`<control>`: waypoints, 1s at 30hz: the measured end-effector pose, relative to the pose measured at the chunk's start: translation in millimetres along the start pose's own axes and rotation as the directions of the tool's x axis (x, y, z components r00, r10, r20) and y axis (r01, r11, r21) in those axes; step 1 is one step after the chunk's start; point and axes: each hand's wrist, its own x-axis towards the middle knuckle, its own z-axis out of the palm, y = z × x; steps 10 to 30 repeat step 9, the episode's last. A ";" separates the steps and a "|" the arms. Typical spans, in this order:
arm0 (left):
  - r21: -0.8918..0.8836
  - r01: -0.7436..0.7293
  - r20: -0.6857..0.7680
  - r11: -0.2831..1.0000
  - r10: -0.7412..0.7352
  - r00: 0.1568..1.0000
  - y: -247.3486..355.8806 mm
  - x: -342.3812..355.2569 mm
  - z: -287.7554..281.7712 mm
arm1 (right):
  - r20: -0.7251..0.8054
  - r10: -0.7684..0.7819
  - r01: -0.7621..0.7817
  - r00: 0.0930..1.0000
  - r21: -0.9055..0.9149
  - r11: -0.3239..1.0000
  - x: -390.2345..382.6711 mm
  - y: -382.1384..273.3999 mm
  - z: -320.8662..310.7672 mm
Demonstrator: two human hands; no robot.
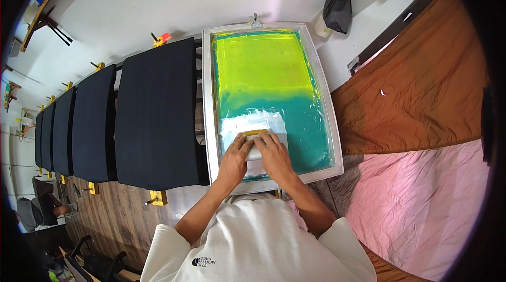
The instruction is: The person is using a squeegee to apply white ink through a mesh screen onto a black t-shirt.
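A screen-printing frame (207,71) with a pale rim lies in front of me. Its mesh (308,139) is teal in the near half and yellow-green in the far half. White ink (247,120) is smeared across the near left part of the mesh. On this patch stands a squeegee (255,132), its yellowish strip showing past my fingertips. My left hand (235,159) and my right hand (272,155) are closed round it side by side, fingers pointing away from me. The blade's lower edge is hidden.
Several black fabric-covered boards (155,108) stand in a row to the left, with yellow blocks (157,197) at their ends. A metal clamp (255,20) sits at the frame's far edge. Brown cloth (411,81) and pink cloth (416,203) spread at the right. A black bag (337,10) hangs on the wall.
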 end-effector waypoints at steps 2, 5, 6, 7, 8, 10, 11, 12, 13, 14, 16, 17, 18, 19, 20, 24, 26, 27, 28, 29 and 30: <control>0.052 -0.019 -0.029 0.998 0.021 0.999 -4.5 -2.9 3.5 | 0.060 0.027 -0.030 0.998 0.041 0.999 -5.1 -1.6 -2.5; -0.035 0.068 0.111 0.997 -0.064 0.992 3.5 -7.5 -3.5 | 0.232 0.059 -0.082 0.971 0.089 0.993 4.6 -3.2 -20.7; 0.006 0.039 0.074 0.999 -0.039 0.997 6.3 -5.2 -5.8 | 0.336 0.066 -0.102 0.940 0.090 0.991 8.2 -3.5 -26.4; 0.049 0.010 0.038 0.999 -0.012 0.999 7.7 -4.2 -6.7 | 0.337 0.067 -0.103 0.939 0.089 0.991 7.0 -3.2 -24.0; 0.002 0.000 0.016 1.000 0.000 1.000 2.3 -4.6 -2.0 | 0.235 0.060 -0.073 0.970 0.046 0.996 4.0 -2.5 -16.3; -0.043 -0.011 -0.008 0.999 0.010 1.000 -4.7 -2.9 2.9 | 0.131 0.044 -0.044 0.990 -0.001 0.999 1.7 -4.3 -7.8; -0.043 -0.011 -0.008 0.999 0.010 1.000 -4.7 -2.9 2.9 | 0.131 0.044 -0.044 0.990 -0.001 0.999 1.7 -4.3 -7.8; -0.043 -0.011 -0.008 0.999 0.010 1.000 -4.7 -2.9 2.9 | 0.131 0.044 -0.044 0.990 -0.001 0.999 1.7 -4.3 -7.8; -0.043 -0.011 -0.008 0.999 0.010 1.000 -4.7 -2.9 2.9 | 0.131 0.044 -0.044 0.990 -0.001 0.999 1.7 -4.3 -7.8; -0.043 -0.011 -0.008 0.999 0.010 1.000 -4.7 -2.9 2.9 | 0.131 0.044 -0.044 0.990 -0.001 0.999 1.7 -4.3 -7.8; -0.043 -0.011 -0.008 0.999 0.010 1.000 -4.7 -2.9 2.9 | 0.131 0.044 -0.044 0.990 -0.001 0.999 1.7 -4.3 -7.8; -0.043 -0.011 -0.008 0.999 0.010 1.000 -4.7 -2.9 2.9 | 0.131 0.044 -0.044 0.990 -0.001 0.999 1.7 -4.3 -7.8; -0.043 -0.011 -0.008 0.999 0.010 1.000 -4.7 -2.9 2.9 | 0.131 0.044 -0.044 0.990 -0.001 0.999 1.7 -4.3 -7.8; -0.043 -0.011 -0.008 0.999 0.010 1.000 -4.7 -2.9 2.9 | 0.131 0.044 -0.044 0.990 -0.001 0.999 1.7 -4.3 -7.8; -0.043 -0.011 -0.008 0.999 0.010 1.000 -4.7 -2.9 2.9 | 0.131 0.044 -0.044 0.990 -0.001 0.999 1.7 -4.3 -7.8; -0.043 -0.011 -0.008 0.999 0.010 1.000 -4.7 -2.9 2.9 | 0.131 0.044 -0.044 0.990 -0.001 0.999 1.7 -4.3 -7.8; -0.043 -0.011 -0.008 0.999 0.010 1.000 -4.7 -2.9 2.9 | 0.131 0.044 -0.044 0.990 -0.001 0.999 1.7 -4.3 -7.8; -0.043 -0.011 -0.008 0.999 0.010 1.000 -4.7 -2.9 2.9 | 0.131 0.044 -0.044 0.990 -0.001 0.999 1.7 -4.3 -7.8; -0.043 -0.011 -0.008 0.999 0.010 1.000 -4.7 -2.9 2.9 | 0.131 0.044 -0.044 0.990 -0.001 0.999 1.7 -4.3 -7.8; -0.043 -0.011 -0.008 0.999 0.010 1.000 -4.7 -2.9 2.9 | 0.131 0.044 -0.044 0.990 -0.001 0.999 1.7 -4.3 -7.8; -0.043 -0.011 -0.008 0.999 0.010 1.000 -4.7 -2.9 2.9 | 0.131 0.044 -0.044 0.990 -0.001 0.999 1.7 -4.3 -7.8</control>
